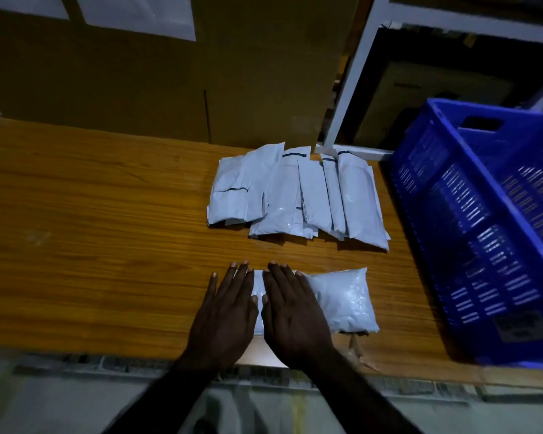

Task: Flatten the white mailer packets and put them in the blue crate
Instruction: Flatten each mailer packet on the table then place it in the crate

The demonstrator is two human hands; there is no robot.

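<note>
The wooden table point(107, 214) fills the middle of the frame, with a brown cardboard wall point(138, 83) behind it across the upper left. The blue crate point(483, 233) stands at the right edge of the frame, open side up; nothing can be seen inside it from here. A pile of white packets point(298, 195) lies overlapped in the centre, just left of the crate, their long sides running toward the top of the frame.

Low in the centre lies the packet being worked point(339, 300), its long axis running left to right across the frame. Its right end, toward the crate, is puffed up and crinkled; its left end sits under the hands. The left hand point(226, 311) and right hand point(295, 311) lie side by side, thumbs almost touching, fingers straight and spread, palms pressing down and gripping nothing. The left hand is partly on bare wood past the packet's end.

The bulge lies to the right of both hands, nearer the right hand, so a sweep toward the crate side looks like what is needed.
</note>
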